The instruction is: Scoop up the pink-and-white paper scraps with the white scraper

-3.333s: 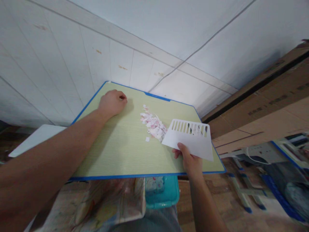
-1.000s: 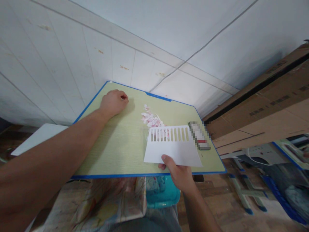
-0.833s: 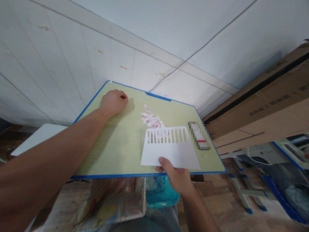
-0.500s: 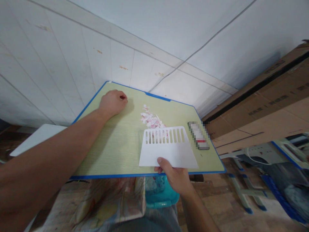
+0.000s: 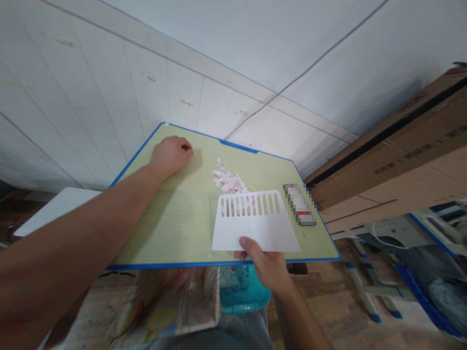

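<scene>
My right hand [image 5: 264,260] grips the near edge of a white slotted panel [image 5: 255,233], thumb on top and fingers below. The panel is thin and flat, with a row of long slots along its far edge. It is above the light green tabletop [image 5: 175,223]; whether it touches the top, I cannot tell. Pink and white flower shapes [image 5: 229,182] lie just beyond it, and part of them shows through the slots. Whether they are loose petals or a print, I cannot make out. My left hand [image 5: 171,154] rests in a loose fist near the desk's far left corner.
A blurred-out rectangular object [image 5: 299,204] lies on the desk's right side. Brown cardboard boxes [image 5: 412,155] stand to the right. A white wall [image 5: 175,92] is behind the desk. Below the front edge is a turquoise bin [image 5: 244,296] beside a patterned bag [image 5: 175,301].
The white slotted panel has shifted very slightly to the right, along with my right hand. My left hand has stayed in place.
</scene>
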{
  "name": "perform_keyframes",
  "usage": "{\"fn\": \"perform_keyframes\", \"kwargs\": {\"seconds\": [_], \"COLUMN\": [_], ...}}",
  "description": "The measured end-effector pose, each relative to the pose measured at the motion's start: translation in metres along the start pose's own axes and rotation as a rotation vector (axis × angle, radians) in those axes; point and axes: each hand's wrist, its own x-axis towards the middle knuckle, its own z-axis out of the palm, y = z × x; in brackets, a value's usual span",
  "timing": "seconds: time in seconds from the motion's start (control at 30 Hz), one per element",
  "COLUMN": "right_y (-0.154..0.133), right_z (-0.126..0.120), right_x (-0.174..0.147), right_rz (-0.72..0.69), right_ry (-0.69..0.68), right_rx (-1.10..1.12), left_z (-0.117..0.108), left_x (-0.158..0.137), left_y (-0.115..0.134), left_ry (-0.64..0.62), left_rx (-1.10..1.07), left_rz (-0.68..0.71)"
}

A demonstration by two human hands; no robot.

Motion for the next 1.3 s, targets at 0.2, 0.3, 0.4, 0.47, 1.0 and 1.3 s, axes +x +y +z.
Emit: {"fn": "perform_keyframes", "kwargs": {"seconds": [0.2,0.3,0.4,0.47,1.0,1.3], "right_y": [0.001,0.000,0.000,0.002,-0.005,-0.017], "right_z": [-0.002,-0.002,-0.003,-0.004,-0.006,-0.008], "right_x": [-0.002,-0.003,-0.005,-0.006,0.005,0.017], "right_rz": [0.041,0.032,0.011,0.016,-0.029,-0.067], "right_ry": [-0.062,-0.077,-0.091,-0.106,-0.101,0.014], "right_rx": [0.015,0.023,-0.005,-0.033,0.055,0.159], "left_z": [-0.001,-0.001,0.000,0.000,0.002,0.004], "left_x": [-0.001,-0.001,-0.001,-0.001,0.000,0.002], "left_y": [0.001,0.000,0.000,0.000,-0.002,-0.004], "left_ry": [-0.005,-0.005,-0.004,-0.004,0.000,0.006], "left_rx": [-0.021,-0.027,-0.028,-0.025,0.000,0.020], "left_rz": [0.002,0.001,-0.004,-0.003,0.009,0.025]}}
